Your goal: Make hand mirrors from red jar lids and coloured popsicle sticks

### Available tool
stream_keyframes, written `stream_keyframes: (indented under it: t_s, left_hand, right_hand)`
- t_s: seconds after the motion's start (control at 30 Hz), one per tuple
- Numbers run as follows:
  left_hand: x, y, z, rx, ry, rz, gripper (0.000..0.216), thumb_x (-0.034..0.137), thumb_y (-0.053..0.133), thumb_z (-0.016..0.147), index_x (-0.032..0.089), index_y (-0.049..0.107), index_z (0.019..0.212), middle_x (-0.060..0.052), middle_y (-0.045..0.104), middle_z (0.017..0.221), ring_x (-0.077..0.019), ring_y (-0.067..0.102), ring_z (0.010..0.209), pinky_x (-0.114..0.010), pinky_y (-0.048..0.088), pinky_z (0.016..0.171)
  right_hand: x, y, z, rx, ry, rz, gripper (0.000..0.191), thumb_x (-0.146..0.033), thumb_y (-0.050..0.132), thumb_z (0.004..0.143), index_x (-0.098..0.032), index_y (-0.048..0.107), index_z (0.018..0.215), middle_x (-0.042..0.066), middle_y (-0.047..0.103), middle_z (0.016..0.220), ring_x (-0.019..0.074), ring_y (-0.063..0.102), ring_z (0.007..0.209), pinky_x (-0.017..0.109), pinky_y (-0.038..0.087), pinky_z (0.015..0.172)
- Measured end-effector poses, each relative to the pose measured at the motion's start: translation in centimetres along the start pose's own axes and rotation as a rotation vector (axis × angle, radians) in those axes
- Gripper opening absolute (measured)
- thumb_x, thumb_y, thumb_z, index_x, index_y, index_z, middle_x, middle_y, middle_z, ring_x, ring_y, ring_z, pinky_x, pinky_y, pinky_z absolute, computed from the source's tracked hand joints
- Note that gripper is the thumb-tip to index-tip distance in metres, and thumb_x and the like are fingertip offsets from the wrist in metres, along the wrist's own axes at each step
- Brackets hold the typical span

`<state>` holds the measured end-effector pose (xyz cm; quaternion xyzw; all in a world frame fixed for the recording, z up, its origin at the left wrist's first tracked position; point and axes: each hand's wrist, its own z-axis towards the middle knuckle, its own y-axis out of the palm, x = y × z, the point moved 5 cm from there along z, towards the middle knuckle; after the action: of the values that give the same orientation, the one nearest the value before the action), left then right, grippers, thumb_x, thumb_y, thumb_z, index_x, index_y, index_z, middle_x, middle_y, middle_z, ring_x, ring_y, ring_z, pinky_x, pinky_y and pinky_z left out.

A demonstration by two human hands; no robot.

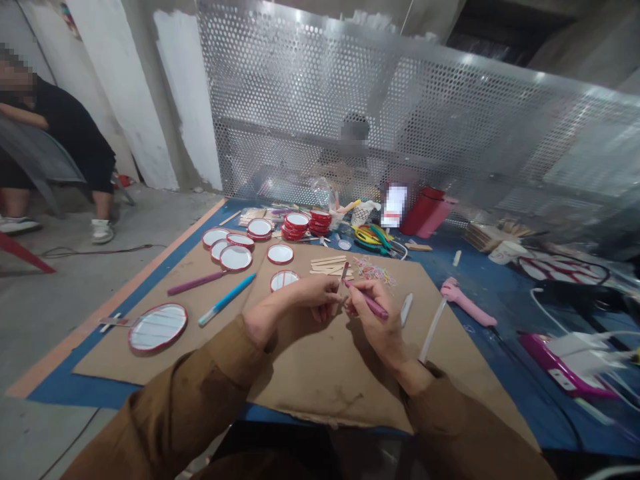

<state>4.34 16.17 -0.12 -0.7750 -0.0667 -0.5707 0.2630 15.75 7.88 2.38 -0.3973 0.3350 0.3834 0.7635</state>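
My left hand (313, 297) is closed in a pinch on a thin wooden stick (343, 275) held upright over the brown cardboard sheet (320, 373). My right hand (373, 317) grips a pink pen-like tool (370, 303), its tip close to the stick. Several loose wooden sticks (330, 265) lie just beyond my hands, beside a small heap of coloured rubber bands (374, 271). A round red-rimmed mirror (284, 280) lies right by my left hand.
Several red-rimmed round mirrors (235, 257) and stacked ones (297, 224) lie at the back left. An oval mirror (157, 327), a purple pen (196, 283), a blue pen (227, 299), a pink glue gun (465, 303), scissors (373, 237) and red cups (425, 210) surround them. A person sits far left.
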Motion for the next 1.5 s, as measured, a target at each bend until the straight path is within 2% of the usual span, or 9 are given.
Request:
stream_keyframes:
  t_s: [0.27, 0.5, 0.67, 0.9, 1.03, 1.23, 1.4, 1.5]
  left_hand:
    - [0.49, 0.08, -0.26, -0.005, -0.040, 0.026, 0.017, 0.019, 0.048, 0.090, 0.016, 0.052, 0.074, 0.001, 0.059, 0.054, -0.0108, 0.057, 0.041, -0.020, 0.047, 0.043]
    - [0.29, -0.03, 0.03, -0.006, 0.003, 0.039, 0.014, 0.020, 0.051, 0.089, 0.016, 0.055, 0.076, 0.003, 0.059, 0.051, -0.0088, 0.056, 0.040, -0.017, 0.044, 0.043]
    - [0.10, -0.02, 0.10, -0.011, -0.002, 0.040, 0.012, 0.016, 0.048, 0.088, 0.015, 0.055, 0.078, 0.002, 0.059, 0.053, -0.0107, 0.057, 0.042, -0.019, 0.046, 0.044]
    - [0.11, -0.03, -0.06, -0.002, -0.009, 0.041, 0.008, 0.018, 0.048, 0.087, 0.016, 0.053, 0.081, 0.001, 0.060, 0.056, -0.0125, 0.058, 0.045, -0.022, 0.048, 0.047]
    - [0.16, 0.05, -0.03, -0.009, 0.001, 0.038, 0.010, 0.020, 0.048, 0.088, 0.016, 0.053, 0.081, 0.001, 0.060, 0.056, -0.0111, 0.058, 0.044, -0.020, 0.047, 0.045]
    - [-0.01, -0.14, 0.03, 0.003, 0.011, 0.042, 0.007, 0.018, 0.048, 0.087, 0.015, 0.053, 0.083, 0.002, 0.059, 0.056, -0.0099, 0.057, 0.045, -0.018, 0.046, 0.044]
    - [0.17, -0.05, -0.14, -0.009, 0.000, 0.025, 0.007, 0.018, 0.048, 0.086, 0.015, 0.053, 0.082, 0.002, 0.060, 0.056, -0.0097, 0.058, 0.045, -0.017, 0.047, 0.044]
    - [0.28, -0.03, -0.14, -0.006, -0.011, 0.018, 0.008, 0.016, 0.047, 0.086, 0.015, 0.052, 0.081, 0.002, 0.060, 0.056, -0.0100, 0.058, 0.044, -0.018, 0.047, 0.044]
  right_hand:
    - [0.20, -0.48, -0.14, 0.068, 0.047, 0.019, 0.021, -0.040, 0.058, 0.092, -0.020, 0.059, 0.089, -0.001, 0.062, 0.066, 0.0132, 0.060, 0.057, 0.026, 0.048, 0.056]
    - [0.59, 0.02, -0.06, 0.018, 0.037, 0.031, 0.023, -0.042, 0.059, 0.090, -0.019, 0.061, 0.092, 0.000, 0.064, 0.069, 0.0133, 0.060, 0.058, 0.026, 0.049, 0.056]
    - [0.45, 0.14, -0.03, -0.002, 0.025, 0.024, 0.024, -0.043, 0.058, 0.090, -0.019, 0.061, 0.091, 0.002, 0.066, 0.075, 0.0139, 0.061, 0.063, 0.027, 0.050, 0.059]
    - [0.14, -0.25, -0.15, 0.033, 0.043, 0.010, 0.025, -0.044, 0.058, 0.091, -0.019, 0.061, 0.090, 0.000, 0.063, 0.069, 0.0136, 0.059, 0.059, 0.026, 0.049, 0.057]
    - [0.26, -0.36, -0.16, 0.060, 0.053, 0.014, 0.025, -0.044, 0.059, 0.090, -0.019, 0.061, 0.091, -0.001, 0.063, 0.066, 0.0138, 0.060, 0.058, 0.027, 0.049, 0.058]
    - [0.47, 0.01, -0.08, 0.011, 0.032, 0.031, 0.024, -0.043, 0.058, 0.091, -0.019, 0.061, 0.092, 0.001, 0.065, 0.072, 0.0141, 0.061, 0.062, 0.027, 0.050, 0.060]
    - [0.47, -0.24, -0.15, 0.050, 0.051, 0.011, 0.024, -0.044, 0.058, 0.091, -0.020, 0.061, 0.091, -0.001, 0.063, 0.067, 0.0137, 0.059, 0.059, 0.026, 0.049, 0.058]
    - [0.15, 0.05, -0.18, -0.004, 0.015, -0.003, 0.023, -0.042, 0.057, 0.091, -0.020, 0.061, 0.092, 0.001, 0.064, 0.072, 0.0138, 0.060, 0.062, 0.027, 0.049, 0.060]
